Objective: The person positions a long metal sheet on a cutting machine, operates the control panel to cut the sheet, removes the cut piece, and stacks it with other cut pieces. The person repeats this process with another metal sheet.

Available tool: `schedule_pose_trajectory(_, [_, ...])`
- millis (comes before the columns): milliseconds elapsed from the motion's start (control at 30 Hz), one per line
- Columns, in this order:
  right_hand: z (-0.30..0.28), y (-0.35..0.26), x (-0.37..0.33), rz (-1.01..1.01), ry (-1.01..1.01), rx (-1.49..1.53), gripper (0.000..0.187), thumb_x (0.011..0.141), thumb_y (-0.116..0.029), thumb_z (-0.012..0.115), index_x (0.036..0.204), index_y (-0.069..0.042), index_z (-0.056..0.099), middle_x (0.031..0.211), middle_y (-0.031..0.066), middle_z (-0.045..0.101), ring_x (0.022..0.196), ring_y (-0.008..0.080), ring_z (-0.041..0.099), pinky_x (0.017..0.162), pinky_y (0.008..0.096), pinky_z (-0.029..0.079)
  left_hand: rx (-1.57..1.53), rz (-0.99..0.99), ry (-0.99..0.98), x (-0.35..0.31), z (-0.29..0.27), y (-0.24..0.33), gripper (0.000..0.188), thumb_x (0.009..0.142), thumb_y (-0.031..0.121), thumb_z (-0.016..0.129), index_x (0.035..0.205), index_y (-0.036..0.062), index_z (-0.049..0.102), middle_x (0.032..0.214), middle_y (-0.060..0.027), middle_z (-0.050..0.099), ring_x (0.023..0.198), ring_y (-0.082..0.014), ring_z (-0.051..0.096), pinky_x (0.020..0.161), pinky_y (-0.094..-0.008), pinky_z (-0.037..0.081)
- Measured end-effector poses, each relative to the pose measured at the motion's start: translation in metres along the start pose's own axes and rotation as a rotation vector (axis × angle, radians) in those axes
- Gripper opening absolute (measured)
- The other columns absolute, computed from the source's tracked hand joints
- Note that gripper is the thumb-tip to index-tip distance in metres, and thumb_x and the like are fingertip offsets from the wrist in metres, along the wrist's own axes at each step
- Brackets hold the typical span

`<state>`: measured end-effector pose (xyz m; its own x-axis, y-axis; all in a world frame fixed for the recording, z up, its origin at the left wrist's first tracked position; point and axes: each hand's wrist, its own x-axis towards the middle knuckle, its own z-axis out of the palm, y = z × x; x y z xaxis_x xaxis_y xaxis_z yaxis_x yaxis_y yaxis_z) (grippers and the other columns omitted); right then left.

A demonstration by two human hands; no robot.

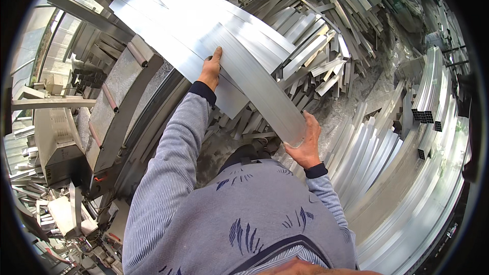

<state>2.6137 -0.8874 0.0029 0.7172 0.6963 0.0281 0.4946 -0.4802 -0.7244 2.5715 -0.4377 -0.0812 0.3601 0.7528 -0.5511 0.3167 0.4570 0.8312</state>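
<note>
A long flat silver metal panel (pixel 260 86) slants from the upper middle down to the right, held in front of my body. My left hand (pixel 210 73) grips its left edge, thumb on top and fingers hidden beneath. Around the near end of the panel, my right hand (pixel 305 141) is closed, thumb and fingers at its corners. Under and beyond it lie wider bright metal sheets (pixel 153 20), overlapping one another and partly washed out by glare.
Many loose metal profile offcuts (pixel 316 46) pile up beyond the panel. A machine with a grey box-shaped body (pixel 122 91) and pinkish rollers stands at left. Long metal profiles (pixel 433 86) lie stacked at right. A dark shoe (pixel 267 145) shows on the floor below my hands.
</note>
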Motion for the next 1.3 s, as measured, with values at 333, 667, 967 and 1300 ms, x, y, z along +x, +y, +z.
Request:
schedule_pose_trajectory(333, [0.054,0.043,-0.024,0.756,0.007,1.4,0.102,0.083,-0.029,0.089,0.163,-0.012,0.027,0.152,0.0177,0.044,0.141,0.0334,0.047,0.117,0.0513,0.042,0.064,-0.016,-0.158,-0.03,0.002,0.011,0.073,0.094,0.075,0.067,0.118,0.0058,0.067,0.082,0.0047,0.055,0.073,-0.011,0.046,0.062,-0.0305,0.031])
schedule_pose_trajectory(667, [0.066,0.044,-0.025,0.691,0.11,1.403,0.097,0.083,-0.034,0.09,0.158,-0.006,0.035,0.147,0.0193,0.048,0.139,0.0329,0.049,0.117,0.0474,0.043,0.039,-0.063,-0.225,-0.018,-0.009,0.01,0.08,0.087,0.073,0.077,0.131,0.008,0.067,0.112,-0.0058,0.066,0.094,-0.0189,0.057,0.072,-0.0369,0.04])
schedule_pose_trajectory(967, [0.026,0.026,-0.016,0.746,-0.007,1.384,0.093,0.088,-0.04,0.087,0.157,-0.004,0.037,0.143,0.0157,0.053,0.133,0.031,0.053,0.11,0.0485,0.048,-0.219,-0.151,-0.242,-0.019,0.0,0.033,0.089,0.081,0.059,0.09,0.145,0.0103,0.052,0.143,-0.0217,0.04,0.126,-0.0391,0.046,0.102,-0.0626,0.041])
schedule_pose_trajectory(1300, [-0.083,0.117,0.059,0.626,-0.036,1.43,0.08,0.09,-0.026,0.086,0.151,-0.005,0.038,0.142,0.0153,0.054,0.133,0.0282,0.055,0.114,0.0441,0.047,-0.299,-0.019,-0.231,-0.036,0.131,0.06,0.12,0.082,0.064,0.084,0.162,-0.0072,0.029,0.16,-0.0372,0.037,0.148,-0.0509,0.039,0.125,-0.0656,0.025])
